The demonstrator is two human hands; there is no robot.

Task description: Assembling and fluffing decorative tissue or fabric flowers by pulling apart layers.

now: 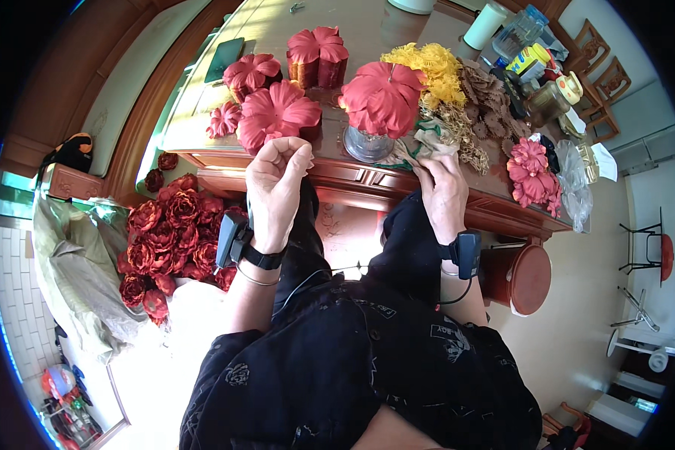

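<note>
My left hand (275,184) is raised at the table's front edge, thumb and fingertips pinched together. A speck of red shows at the fingertips, too small to name. Just beyond it lies a stack of red fabric flower petals (281,114). My right hand (444,193) reaches onto the tabletop, its fingers closed on a crumpled white and green rag (427,142). Between the hands, a layered red petal flower (382,97) sits on top of a clear glass jar (367,144), a thin wire tip poking from its centre.
More red petal stacks (317,56) stand at the back left of the table. Yellow frilly pieces (429,69), brown pieces (495,97) and jars (549,103) crowd the right. Finished dark red flowers (169,232) are heaped at lower left; a red-brown bin (529,279) stands right.
</note>
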